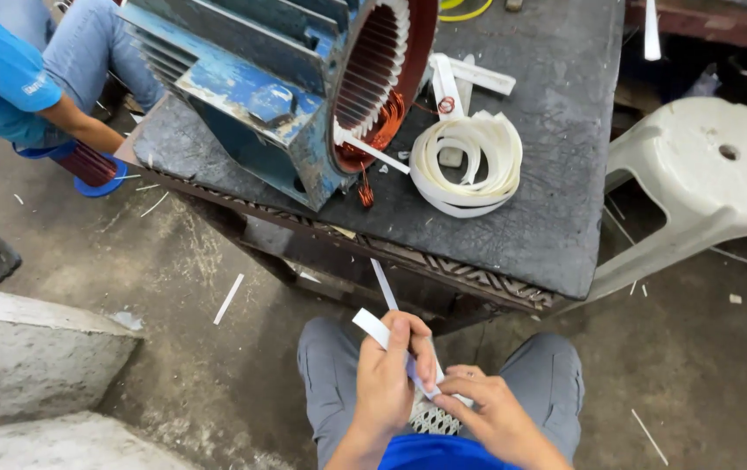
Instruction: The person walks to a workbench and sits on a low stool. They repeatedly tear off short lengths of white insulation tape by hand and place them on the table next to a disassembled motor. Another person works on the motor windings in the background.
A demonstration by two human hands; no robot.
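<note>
My left hand (391, 374) and my right hand (487, 409) both pinch a narrow white paper strip (372, 324) over my lap, just below the table edge. The strip sticks out up and to the left of my left thumb. On the dark table (556, 174) above lies a blue motor stator (269, 87) on its side, with copper windings (386, 122) showing in its open end and a white strip poking out of a slot. A coiled roll of white strip (469, 165) rests next to the stator.
A white plastic stool (704, 174) stands to the right of the table. Another person in a blue shirt (8, 78) and jeans sits at the upper left. A concrete step (34, 348) lies at the left. White strip scraps (228, 298) litter the floor.
</note>
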